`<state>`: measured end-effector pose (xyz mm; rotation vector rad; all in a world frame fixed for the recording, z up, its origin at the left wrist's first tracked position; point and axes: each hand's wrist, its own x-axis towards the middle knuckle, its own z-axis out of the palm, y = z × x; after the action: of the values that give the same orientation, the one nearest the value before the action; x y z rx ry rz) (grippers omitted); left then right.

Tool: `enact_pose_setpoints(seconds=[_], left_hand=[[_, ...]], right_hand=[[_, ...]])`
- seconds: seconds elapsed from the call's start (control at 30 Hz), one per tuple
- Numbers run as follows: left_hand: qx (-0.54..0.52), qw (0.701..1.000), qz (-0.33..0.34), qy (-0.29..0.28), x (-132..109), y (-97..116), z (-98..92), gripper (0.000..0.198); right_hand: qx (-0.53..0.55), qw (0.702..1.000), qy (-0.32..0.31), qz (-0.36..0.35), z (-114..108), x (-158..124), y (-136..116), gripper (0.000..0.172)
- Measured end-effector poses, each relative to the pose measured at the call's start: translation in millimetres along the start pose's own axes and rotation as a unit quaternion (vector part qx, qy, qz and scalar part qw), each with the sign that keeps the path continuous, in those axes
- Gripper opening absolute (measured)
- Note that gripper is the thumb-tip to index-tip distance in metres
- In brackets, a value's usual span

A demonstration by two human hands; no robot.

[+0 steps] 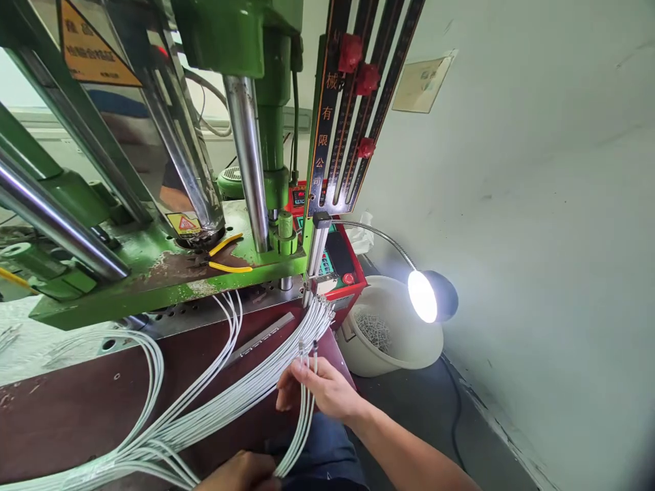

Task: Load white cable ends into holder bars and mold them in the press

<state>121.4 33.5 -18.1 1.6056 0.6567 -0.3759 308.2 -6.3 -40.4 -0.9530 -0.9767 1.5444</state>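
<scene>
My right hand (327,389) is closed, pinching several white cables (306,409) between thumb and fingers just below their ends. Those ends, some with dark tips, point upward. The same cables curve down to my left hand (243,470), which is curled round them at the bottom edge and partly cut off. Behind my right hand, a large bundle of white cables (240,402) lies across the dark red tabletop (56,416), its tips gathered at the right. A few other cables (230,327) run up under the green machine plate.
The green press (245,266) with steel columns stands ahead. Yellow-handled pliers (225,262) lie on its plate. A metal strip mould (263,337) rests on the table. To the right are a red control box (348,273), a lit lamp (424,295) and a white bucket (414,341) holding small pieces.
</scene>
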Motion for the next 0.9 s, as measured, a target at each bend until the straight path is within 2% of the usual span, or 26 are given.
enact_pose_setpoints(seconds=[0.07,0.13,0.2,0.27,0.33,0.4,0.47,0.57,0.63,0.7,0.77,0.83,0.9], left_hand=[[-0.101,0.994,0.025,0.02,10,7,9.2,0.049],[-0.227,0.97,0.072,0.059,21,13,18.9,0.049],[-0.315,0.938,0.101,0.102,32,14,26.3,0.052],[-0.367,0.916,0.102,0.121,39,11,30.7,0.053],[-0.402,0.906,0.093,0.099,43,5,33.1,0.052],[-0.424,0.9,0.086,0.054,44,3,35.1,0.05],[-0.455,0.885,0.087,0.047,46,6,36.8,0.048],[-0.514,0.84,0.118,0.13,53,14,37.3,0.045],[-0.533,0.815,0.144,0.174,57,18,34.8,0.044],[-0.541,0.806,0.154,0.182,57,18,30.5,0.038],[-0.547,0.801,0.155,0.186,53,16,25.3,0.035],[-0.553,0.794,0.157,0.198,46,13,20.3,0.034],[-0.552,0.792,0.16,0.205,40,11,16.3,0.032]], right_hand=[[-0.039,0.999,-0.026,0.018,7,4,2,0.063],[-0.051,0.998,-0.03,0.025,10,8,0,0.059],[-0.021,0.999,0.002,0.029,8,12,-3,0.052],[0.035,0.998,0.053,0.028,2,17,-5,0.049],[0.076,0.992,0.098,0.02,-4,21,-6,0.049],[0.071,0.992,0.106,0.014,-8,23,-7,0.048],[0.018,0.997,0.063,0.026,-7,23,-9,0.049],[-0.114,0.99,-0.053,0.068,-6,22,-17,0.051],[-0.199,0.977,-0.061,0.05,-10,25,-24,0.051],[-0.314,0.949,0.003,-0.011,-18,31,-28,0.048],[-0.468,0.879,0.06,-0.071,-28,38,-26,0.042],[-0.593,0.796,0.068,-0.099,-39,42,-21,0.035],[-0.655,0.746,0.056,-0.104,-46,42,-15,0.032]])
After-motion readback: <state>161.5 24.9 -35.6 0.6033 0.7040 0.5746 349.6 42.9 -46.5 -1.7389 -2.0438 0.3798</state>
